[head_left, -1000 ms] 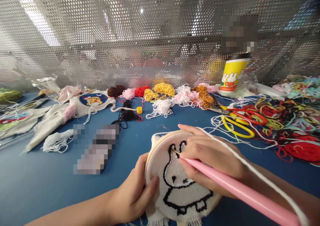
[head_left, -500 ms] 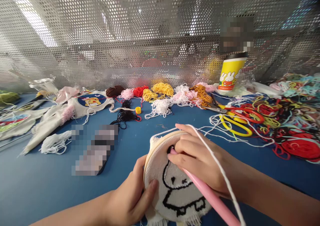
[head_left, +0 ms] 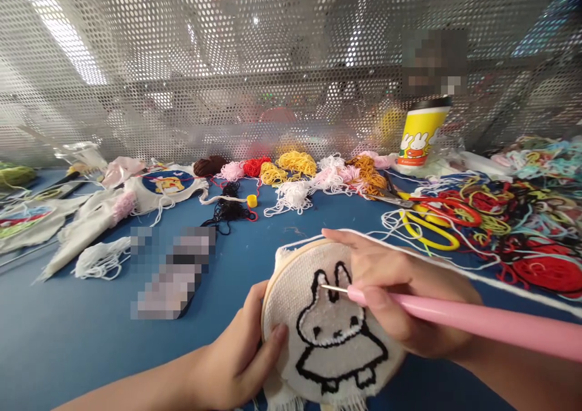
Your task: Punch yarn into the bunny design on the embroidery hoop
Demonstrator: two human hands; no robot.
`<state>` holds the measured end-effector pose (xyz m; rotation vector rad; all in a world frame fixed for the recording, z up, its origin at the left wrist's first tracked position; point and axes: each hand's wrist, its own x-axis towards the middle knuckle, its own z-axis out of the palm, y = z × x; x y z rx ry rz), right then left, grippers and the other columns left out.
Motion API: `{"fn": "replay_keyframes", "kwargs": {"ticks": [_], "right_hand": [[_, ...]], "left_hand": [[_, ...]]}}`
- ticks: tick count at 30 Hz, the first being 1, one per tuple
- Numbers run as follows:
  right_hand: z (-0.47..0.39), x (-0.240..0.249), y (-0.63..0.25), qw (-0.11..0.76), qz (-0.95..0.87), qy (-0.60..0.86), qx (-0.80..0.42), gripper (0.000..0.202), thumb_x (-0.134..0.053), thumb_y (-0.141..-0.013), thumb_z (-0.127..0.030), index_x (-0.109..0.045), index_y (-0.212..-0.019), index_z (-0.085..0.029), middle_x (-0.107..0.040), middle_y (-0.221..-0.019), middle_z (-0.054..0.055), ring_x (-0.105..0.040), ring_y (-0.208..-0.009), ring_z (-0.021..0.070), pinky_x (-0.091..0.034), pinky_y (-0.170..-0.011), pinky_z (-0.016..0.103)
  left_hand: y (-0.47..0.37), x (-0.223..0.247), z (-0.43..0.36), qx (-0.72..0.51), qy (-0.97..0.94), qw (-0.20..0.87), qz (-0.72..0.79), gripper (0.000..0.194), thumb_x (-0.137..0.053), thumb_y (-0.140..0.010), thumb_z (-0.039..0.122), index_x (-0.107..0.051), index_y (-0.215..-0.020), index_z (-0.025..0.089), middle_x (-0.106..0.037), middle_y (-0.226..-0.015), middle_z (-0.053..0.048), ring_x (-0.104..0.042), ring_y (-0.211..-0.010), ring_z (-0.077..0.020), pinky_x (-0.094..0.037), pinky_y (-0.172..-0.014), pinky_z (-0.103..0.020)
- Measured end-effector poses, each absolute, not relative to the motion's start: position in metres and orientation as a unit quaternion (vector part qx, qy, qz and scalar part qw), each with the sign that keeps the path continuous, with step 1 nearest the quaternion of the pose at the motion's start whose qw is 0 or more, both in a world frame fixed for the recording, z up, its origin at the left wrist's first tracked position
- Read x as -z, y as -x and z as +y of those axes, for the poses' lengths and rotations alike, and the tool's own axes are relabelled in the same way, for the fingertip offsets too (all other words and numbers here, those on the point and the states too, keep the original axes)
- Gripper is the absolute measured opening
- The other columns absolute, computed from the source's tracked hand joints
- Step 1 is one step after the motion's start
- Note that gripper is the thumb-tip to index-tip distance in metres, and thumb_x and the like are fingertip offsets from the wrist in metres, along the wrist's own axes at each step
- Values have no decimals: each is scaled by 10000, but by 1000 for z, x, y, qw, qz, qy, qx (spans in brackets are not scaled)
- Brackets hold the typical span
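Note:
My left hand [head_left: 248, 344] grips the left rim of a round embroidery hoop [head_left: 282, 271], its thumb on the cloth front. White cloth [head_left: 284, 305] stretched in the hoop carries a rabbit outlined in black yarn, with white loops along parts of its face and ear. Closed around a pink punch needle [head_left: 436, 314], my right hand [head_left: 400, 296] rests over the hoop's right side. The tool's thin metal tip reaches the rabbit's left ear; whether it pierces the cloth I cannot tell. White yarn [head_left: 500, 282] runs behind my right hand and off to the right.
Yarn bundles [head_left: 295, 163] line the back by a perforated metal screen [head_left: 227, 65]. Yellow- and red-handled scissors [head_left: 431, 235] lie among tangled yarn on the right. A yellow cup [head_left: 421, 135] stands behind. Left are finished cloth pieces [head_left: 170, 187] and a blurred-out flat object [head_left: 175, 277].
My right hand has turned and shifted right, swinging the punch needle from steeply slanted to nearly level. Its metal tip and the rabbit's ears now show. My left hand stays put.

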<state>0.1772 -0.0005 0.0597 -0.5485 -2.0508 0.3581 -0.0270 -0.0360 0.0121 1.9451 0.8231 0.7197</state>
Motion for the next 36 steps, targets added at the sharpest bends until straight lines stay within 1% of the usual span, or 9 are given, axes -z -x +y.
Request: {"fn": "replay_keyframes", "kwargs": {"ticks": [4,7,14,19,25,29,32,34,36], "right_hand": [[0,-59,-176,507,-810,230,-186,144,-426,-670,-48,-424,-625,-185,-400,-454,-83,-380,-406,42,-447,-843,441],[1,-58,-175,519,-797,227,-209,153,-426,-667,-38,-417,-619,-182,-403,-465,-76,-404,-423,48,-453,-843,431],[0,-59,-177,519,-799,222,-208,157,-422,-665,-28,-421,-621,-178,-428,-482,-65,-447,-442,58,-457,-842,434],[0,-61,-176,521,-795,222,-215,151,-405,-673,-43,-412,-610,-180,-420,-473,-68,-465,-451,60,-457,-839,427],[1,-59,-175,484,-837,217,-134,142,-415,-656,-47,-419,-614,-182,-411,-455,-78,-380,-389,42,-452,-847,415],[2,-58,-174,476,-850,220,-49,135,-435,-655,-54,-419,-633,-186,-429,-460,-66,-400,-407,57,-458,-844,378],[2,-63,-172,431,-878,208,0,136,-420,-688,-79,-418,-617,-195,-416,-425,-64,-380,-384,68,-445,-859,369],[1,-66,-171,405,-891,206,18,150,-411,-707,-97,-423,-599,-201,-391,-401,-69,-348,-370,72,-434,-866,374],[0,-66,-170,408,-885,224,-4,141,-427,-704,-105,-437,-604,-204,-400,-414,-72,-342,-381,72,-422,-871,374]], "left_hand": [[28,-10,-35,-284,-782,439,339,369,-287,-851,161,-168,-1194,226,-440,-1094,-92,-484,-858,-156,-431,-787,-281],[28,-10,-35,-282,-784,434,343,372,-280,-852,165,-159,-1199,226,-433,-1081,-90,-473,-880,-162,-428,-792,-283],[27,-10,-34,-292,-790,418,339,385,-291,-848,149,-164,-1203,222,-439,-1048,-82,-445,-933,-173,-413,-812,-272],[27,-10,-34,-280,-786,427,347,375,-299,-847,159,-172,-1191,234,-431,-1008,-63,-448,-886,-160,-416,-794,-268],[26,-11,-36,-278,-780,439,350,365,-283,-854,173,-156,-1187,251,-419,-991,-48,-438,-889,-155,-410,-789,-259],[26,-11,-34,-279,-770,461,342,343,-264,-860,180,-152,-1176,251,-429,-947,-37,-453,-878,-149,-413,-785,-263],[25,-12,-34,-278,-764,472,341,335,-263,-861,194,-147,-1171,250,-441,-909,-30,-453,-906,-161,-402,-814,-287],[25,-12,-35,-277,-758,477,348,331,-261,-863,206,-147,-1171,250,-442,-935,-38,-447,-936,-171,-391,-833,-303],[24,-12,-36,-276,-755,476,357,325,-260,-863,220,-152,-1168,250,-429,-999,-54,-443,-952,-177,-390,-836,-311]]}}
